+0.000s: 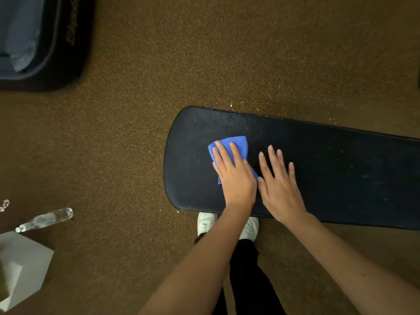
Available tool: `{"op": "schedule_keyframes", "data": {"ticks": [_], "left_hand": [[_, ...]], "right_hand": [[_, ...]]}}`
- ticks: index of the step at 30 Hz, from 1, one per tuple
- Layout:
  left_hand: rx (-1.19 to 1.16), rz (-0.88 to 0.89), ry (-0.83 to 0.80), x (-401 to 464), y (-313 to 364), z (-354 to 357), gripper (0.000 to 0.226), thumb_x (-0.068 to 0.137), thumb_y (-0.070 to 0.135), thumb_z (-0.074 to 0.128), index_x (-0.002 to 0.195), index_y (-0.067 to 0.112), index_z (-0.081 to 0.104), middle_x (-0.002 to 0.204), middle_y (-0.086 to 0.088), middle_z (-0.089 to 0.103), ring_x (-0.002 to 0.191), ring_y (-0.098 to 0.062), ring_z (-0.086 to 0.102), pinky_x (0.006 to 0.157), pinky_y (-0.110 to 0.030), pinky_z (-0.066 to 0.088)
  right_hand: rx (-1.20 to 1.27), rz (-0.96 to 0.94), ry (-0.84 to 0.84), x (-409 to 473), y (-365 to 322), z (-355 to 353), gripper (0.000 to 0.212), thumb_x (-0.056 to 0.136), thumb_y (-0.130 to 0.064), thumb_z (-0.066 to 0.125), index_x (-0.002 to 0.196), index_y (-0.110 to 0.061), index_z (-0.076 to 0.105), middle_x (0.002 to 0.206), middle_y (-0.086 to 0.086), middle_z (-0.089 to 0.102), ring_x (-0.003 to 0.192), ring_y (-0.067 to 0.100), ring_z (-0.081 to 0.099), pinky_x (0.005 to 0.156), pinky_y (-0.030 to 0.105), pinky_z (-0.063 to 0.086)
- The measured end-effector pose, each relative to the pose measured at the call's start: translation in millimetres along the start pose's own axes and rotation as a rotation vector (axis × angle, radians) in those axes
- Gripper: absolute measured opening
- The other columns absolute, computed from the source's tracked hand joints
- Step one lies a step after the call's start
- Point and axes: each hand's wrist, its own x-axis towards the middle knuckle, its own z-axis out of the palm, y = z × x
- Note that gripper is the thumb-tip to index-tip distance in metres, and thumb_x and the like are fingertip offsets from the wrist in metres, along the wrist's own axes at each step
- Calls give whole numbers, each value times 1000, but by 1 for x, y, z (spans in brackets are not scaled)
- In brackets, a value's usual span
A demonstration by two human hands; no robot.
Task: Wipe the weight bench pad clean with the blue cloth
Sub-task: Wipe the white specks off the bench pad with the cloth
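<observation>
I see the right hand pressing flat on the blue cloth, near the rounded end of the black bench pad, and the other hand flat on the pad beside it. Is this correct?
Not quite: the head view shows the left hand pressing flat on the blue cloth, near the rounded end of the black bench pad. The right hand lies flat on the pad beside it.

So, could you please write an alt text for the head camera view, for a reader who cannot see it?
A person's left hand presses a blue cloth flat on a black weight bench pad, with the right hand flat on the pad beside it. A plastic water bottle lies on the brown floor to the left.
</observation>
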Motion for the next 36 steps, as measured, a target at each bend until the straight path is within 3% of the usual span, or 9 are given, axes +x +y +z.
{"op": "schedule_keyframes", "data": {"ticks": [3, 8, 13, 20, 25, 29, 31, 34, 36], "left_hand": [[-61, 26, 58, 13, -28, -23, 51, 93, 23, 23, 136, -1, 38, 146, -24, 30, 134, -40, 28, 105, -52, 30], [-120, 36, 113, 50, -76, -54, 58, 93, 27, 13, 141, -3, 27, 151, -21, 19, 141, -34, 11, 114, -47, 14], [-115, 76, 129, 70, -82, -58, 54, 96, 25, 15, 142, -1, 24, 152, -20, 16, 142, -33, 6, 115, -43, 7], [-144, 53, 69, 69, -92, -60, 54, 96, 25, 16, 145, 3, 19, 155, -12, 12, 143, -25, 1, 116, -42, 3], [-133, 61, 43, 67, -105, -62, 54, 93, 23, 18, 144, 3, 22, 154, -13, 14, 143, -27, 6, 114, -47, 7], [-59, 181, -20, 61, -106, -55, 57, 93, 28, 12, 144, 5, 22, 155, -11, 13, 143, -25, 6, 114, -46, 8], [-54, 201, -48, 57, -103, -52, 56, 94, 29, 11, 145, 6, 21, 155, -10, 12, 143, -24, 4, 114, -45, 6], [-65, 193, -64, 55, -99, -50, 53, 95, 24, 17, 145, 7, 20, 155, -10, 11, 144, -23, 3, 115, -45, 6], [-70, 201, -67, 55, -98, -49, 55, 95, 26, 13, 145, 6, 20, 155, -10, 11, 143, -23, 3, 115, -44, 5]], "right_hand": [[1, -16, 83, 5, -15, -2, 66, 92, -28, 45, 148, -11, 16, 157, 16, 5, 144, 32, 2, 112, 55, 13], [-160, -163, 121, 40, -59, 17, 77, 85, -52, 43, 149, -23, 12, 156, 19, 4, 142, 42, 4, 108, 62, 14], [-199, -163, 163, 59, -57, 30, 62, 88, -33, 55, 145, -22, 31, 154, 15, 22, 139, 43, 17, 108, 58, 23], [-36, 200, 397, 40, -19, 23, 52, 92, -22, 45, 142, -10, 37, 152, 19, 24, 140, 43, 14, 109, 59, 22], [-143, -151, 361, 54, -68, 43, 55, 85, -20, 56, 138, -15, 43, 148, 13, 35, 135, 45, 28, 104, 61, 27], [-163, -263, 355, 90, -53, 23, 49, 86, -17, 50, 135, -15, 48, 146, 12, 39, 134, 43, 32, 104, 59, 29], [-136, -138, 391, 97, -38, 14, 49, 86, -14, 51, 135, -13, 48, 147, 14, 38, 135, 44, 30, 104, 60, 28], [-15, 202, 471, 95, -31, 8, 49, 91, -12, 51, 140, -11, 41, 151, 14, 30, 139, 43, 20, 110, 59, 21], [13, 264, 516, 94, -42, 11, 51, 90, -11, 53, 140, -12, 40, 150, 13, 31, 139, 43, 19, 109, 60, 20]]}}
